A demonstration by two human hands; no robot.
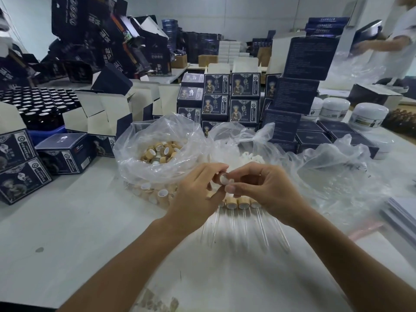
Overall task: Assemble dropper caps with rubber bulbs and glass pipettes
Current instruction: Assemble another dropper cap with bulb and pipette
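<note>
Two hands meet above the white bench (pixel 67 221), just in front of the plastic bag of wooden caps (pixel 157 152). That bag is the landmark here. The left hand (pixel 198 192) has its fingers curled round a small white rubber bulb (pixel 224 177), and the right hand (pixel 263 188) pinches the same bulb from the other side between thumb and forefinger; whether a cap sits on it cannot be told, since the fingers hide most of it.

Below the hands, nearer the person than the bag, lies a row of finished droppers (pixel 238 202): three wooden collars show plainly, with a fourth partly hidden under the right hand, and about five glass pipettes (pixel 244 224) fan out toward the person.

To the right of the cap bag stands a second clear bag of white bulbs (pixel 247 157). The caps and bulbs are too many to count.

Behind the cap bag rises a stack of dark blue cartons (pixel 229 97) printed with a figure in a headdress; the lettering is too small to read. Three white jars (pixel 369 115) stand well to the right of the bag, their labels unreadable. To the left of the bag stands a tray of dark bottles (pixel 42 104).
</note>
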